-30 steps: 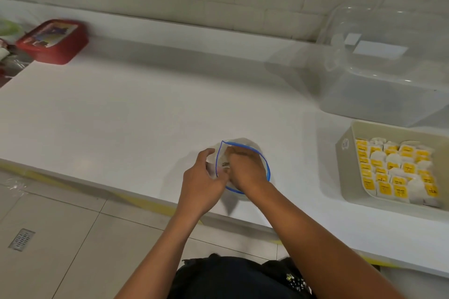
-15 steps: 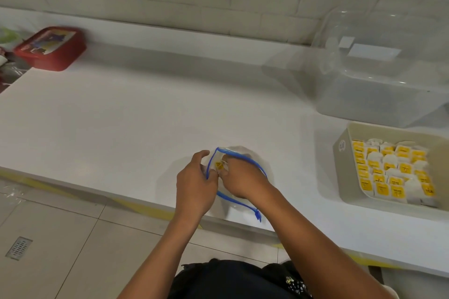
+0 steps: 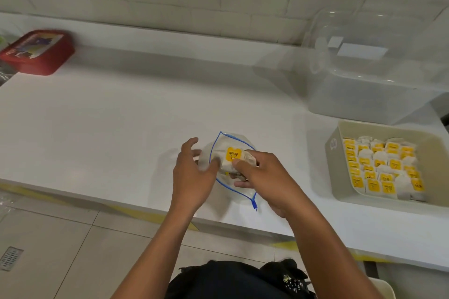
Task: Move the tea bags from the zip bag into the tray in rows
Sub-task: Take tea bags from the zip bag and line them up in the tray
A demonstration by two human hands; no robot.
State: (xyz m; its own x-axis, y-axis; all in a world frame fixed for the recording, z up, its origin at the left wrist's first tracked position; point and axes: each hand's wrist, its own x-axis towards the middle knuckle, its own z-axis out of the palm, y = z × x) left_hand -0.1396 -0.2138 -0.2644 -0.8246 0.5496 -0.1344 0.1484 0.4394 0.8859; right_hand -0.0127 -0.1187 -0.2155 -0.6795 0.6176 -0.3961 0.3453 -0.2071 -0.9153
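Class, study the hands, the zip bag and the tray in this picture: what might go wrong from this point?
1. The right hand lifts a clump of tea bags from the zip bag in one grip; some may drop on the way.
2. The bag sits near the counter edge, so a tug might slide it off.
3. The tray looks nearly full; new rows may crowd.
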